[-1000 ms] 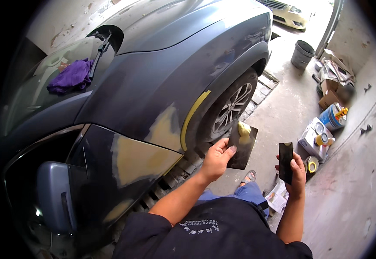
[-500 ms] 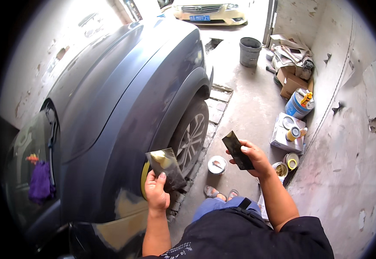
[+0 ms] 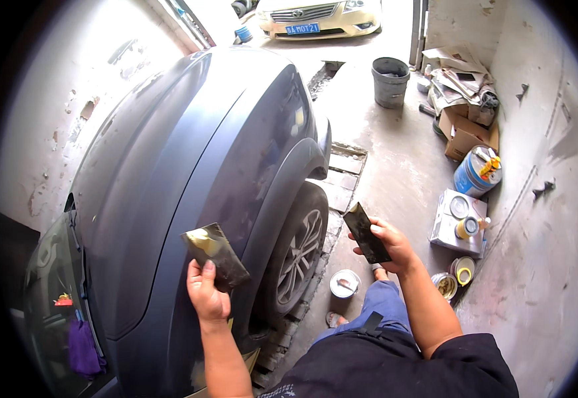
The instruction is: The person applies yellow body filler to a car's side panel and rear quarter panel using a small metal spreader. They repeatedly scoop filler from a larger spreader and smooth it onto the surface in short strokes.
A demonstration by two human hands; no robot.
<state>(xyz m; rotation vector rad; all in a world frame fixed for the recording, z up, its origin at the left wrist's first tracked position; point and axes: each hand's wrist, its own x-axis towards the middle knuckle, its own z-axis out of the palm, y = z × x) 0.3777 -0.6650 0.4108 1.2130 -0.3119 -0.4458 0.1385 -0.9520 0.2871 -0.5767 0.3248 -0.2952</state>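
My left hand [image 3: 208,292] grips a thin dark rectangular plate [image 3: 229,265] by its near edge, thumb on top. A dab of pale yellow putty [image 3: 204,241] lies on the plate's far left part. In my right hand [image 3: 395,245] is a dark flat putty spreader [image 3: 367,237], held tilted, thumb along its edge and fingers behind, with a pale smear at its far corner. Both hands are raised apart from each other. Beyond the left hand is the front fender [image 3: 236,152] of a dark blue-grey car, its surface dull with a few pale patches.
The car's front wheel [image 3: 300,252] is left of my legs. A white tub [image 3: 345,284] stands by my feet. Along the right wall are a blue bucket [image 3: 471,179], a white box [image 3: 449,229], open cans [image 3: 444,285] and a carton [image 3: 464,132]. Farther off stand a grey bucket [image 3: 390,83] and a cream car [image 3: 322,18].
I have stepped forward along the car, one foot ahead of the other. My left hand with the plate has moved left, over the fender; my right hand keeps about its place in view.
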